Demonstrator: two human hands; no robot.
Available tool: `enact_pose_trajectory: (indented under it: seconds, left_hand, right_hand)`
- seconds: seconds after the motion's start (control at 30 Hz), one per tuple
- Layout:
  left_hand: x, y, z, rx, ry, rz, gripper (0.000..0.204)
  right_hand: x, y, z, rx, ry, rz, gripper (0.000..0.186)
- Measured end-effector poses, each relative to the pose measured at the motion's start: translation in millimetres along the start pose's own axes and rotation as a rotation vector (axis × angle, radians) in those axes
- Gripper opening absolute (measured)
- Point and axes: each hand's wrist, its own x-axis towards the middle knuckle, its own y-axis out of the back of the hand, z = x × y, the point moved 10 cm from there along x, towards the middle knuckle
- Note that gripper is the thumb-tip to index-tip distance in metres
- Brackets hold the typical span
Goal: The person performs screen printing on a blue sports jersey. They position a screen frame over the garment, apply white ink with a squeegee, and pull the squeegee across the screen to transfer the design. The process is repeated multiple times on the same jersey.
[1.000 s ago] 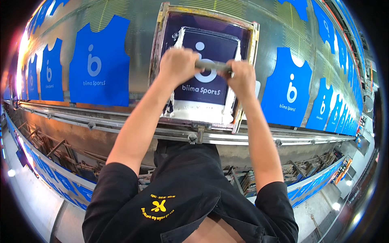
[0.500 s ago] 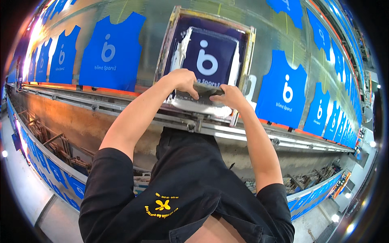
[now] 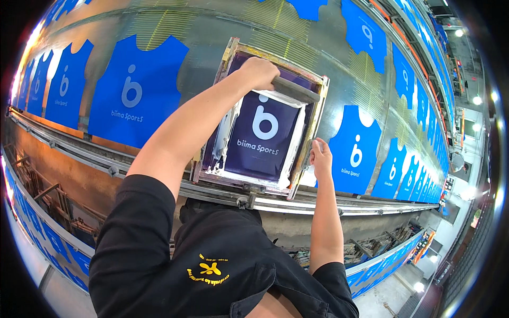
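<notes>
A screen-printing frame (image 3: 316, 114) lies on the long table before me. Its dark mesh (image 3: 254, 153) carries a pale rounded logo with lettering, and white ink is smeared along the sides of the mesh. My left hand (image 3: 259, 73) is closed around the left end of a squeegee (image 3: 297, 89), which rests across the far part of the frame. At the frame's right side, my right hand (image 3: 321, 156) has its fingers curled where the side handle is; the fingers mostly hide that handle.
Blue vest-shaped fabric pieces with white prints lie along the table, one to the left (image 3: 135, 100) and another to the right (image 3: 352, 153). A metal rail (image 3: 212, 193) runs along the near edge. Behind me stands another table (image 3: 392, 259) with blue pieces.
The squeegee has gone from the near end of the frame to the far end, now in my left hand alone. My right hand has let go of it and moved to the frame's right side.
</notes>
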Motion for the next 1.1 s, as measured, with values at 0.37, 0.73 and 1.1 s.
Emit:
enact_pose_trajectory:
  seconds: [0.37,0.73,1.1]
  left_hand:
    - [-187.4,-77.8,81.6,-0.104,-0.071,0.336,0.031]
    - [-340.0,-73.3,88.2,-0.163,-0.076,0.457,0.047]
    - [-479.3,-25.7,-185.5,0.075,0.028,0.310,0.039]
  right_hand:
    - [-31.8,6.5,-54.9,0.041,0.078,0.128,0.038]
    - [-77.7,-38.2,-94.3,0.044,0.304,0.300,0.038]
    - [-125.9,-373.1,-68.9,0.038,0.444,0.299,0.027]
